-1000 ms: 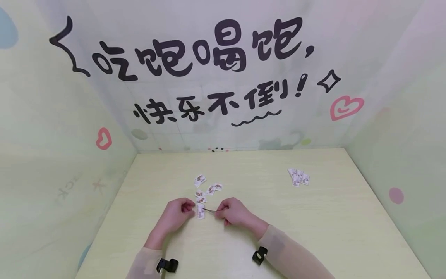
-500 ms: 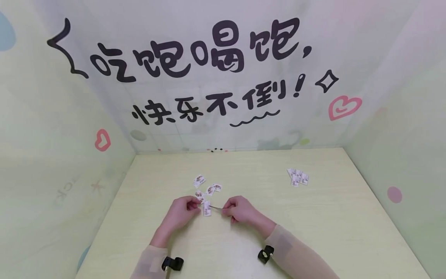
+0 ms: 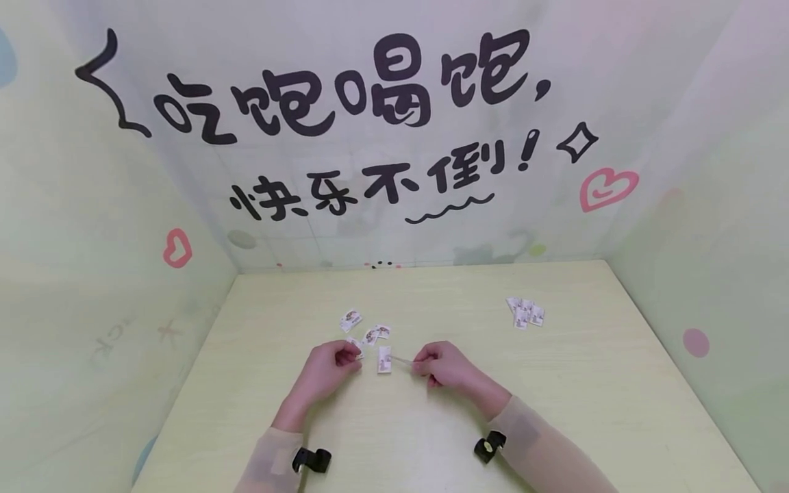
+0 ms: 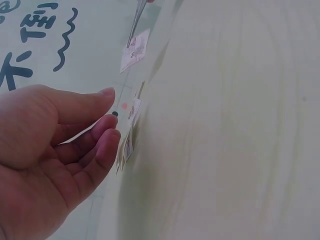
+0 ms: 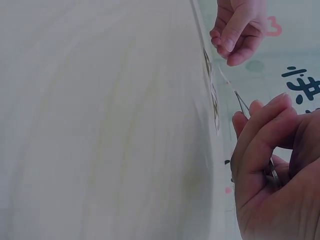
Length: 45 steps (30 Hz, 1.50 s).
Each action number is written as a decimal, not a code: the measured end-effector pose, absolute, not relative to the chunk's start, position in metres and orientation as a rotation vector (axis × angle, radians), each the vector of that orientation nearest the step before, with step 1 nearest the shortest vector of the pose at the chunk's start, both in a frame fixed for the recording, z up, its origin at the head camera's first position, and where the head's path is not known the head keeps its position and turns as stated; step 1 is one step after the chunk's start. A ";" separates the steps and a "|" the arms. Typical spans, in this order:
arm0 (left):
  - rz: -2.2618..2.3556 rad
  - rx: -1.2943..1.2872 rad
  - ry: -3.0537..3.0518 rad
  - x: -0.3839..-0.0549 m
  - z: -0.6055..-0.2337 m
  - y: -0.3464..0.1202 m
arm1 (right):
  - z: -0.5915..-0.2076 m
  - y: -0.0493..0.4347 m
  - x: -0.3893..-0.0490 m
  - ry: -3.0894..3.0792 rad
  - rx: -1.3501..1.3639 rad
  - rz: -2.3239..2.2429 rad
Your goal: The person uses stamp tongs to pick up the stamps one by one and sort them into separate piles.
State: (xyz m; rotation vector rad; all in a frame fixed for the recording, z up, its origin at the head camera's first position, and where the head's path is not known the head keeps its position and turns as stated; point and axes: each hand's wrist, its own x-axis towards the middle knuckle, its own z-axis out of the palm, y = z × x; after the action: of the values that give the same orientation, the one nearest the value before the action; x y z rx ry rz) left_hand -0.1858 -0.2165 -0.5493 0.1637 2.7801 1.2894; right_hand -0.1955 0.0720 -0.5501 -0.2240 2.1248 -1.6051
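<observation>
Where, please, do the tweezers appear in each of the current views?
Head: tweezers, lower middle, barely right of centre.
Left wrist: tweezers, top edge, left of centre.
Right wrist: tweezers, right of centre, tips above mid-height.
Shared landmark: the left hand, visible in all three.

Tabletop (image 3: 444,411): pale, grained, beneath my fingers (image 4: 102,155)
Back wall (image 3: 345,239): pale, beyond them, with black lettering (image 3: 394,192)
Right wall (image 3: 733,260): pale green, mauve dot (image 3: 696,343), to their right
Light: soft
</observation>
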 end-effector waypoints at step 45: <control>1.275 -0.096 2.911 -0.257 -0.562 -0.235 | -0.547 0.130 -0.199 2.035 -0.058 -1.749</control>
State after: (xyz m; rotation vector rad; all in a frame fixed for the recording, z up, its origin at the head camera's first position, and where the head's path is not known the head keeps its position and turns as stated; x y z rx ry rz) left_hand -0.2567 -0.2353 -0.5622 -0.0961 2.9105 1.2749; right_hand -0.1987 0.1302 -0.5466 -0.0577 2.0345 -1.7487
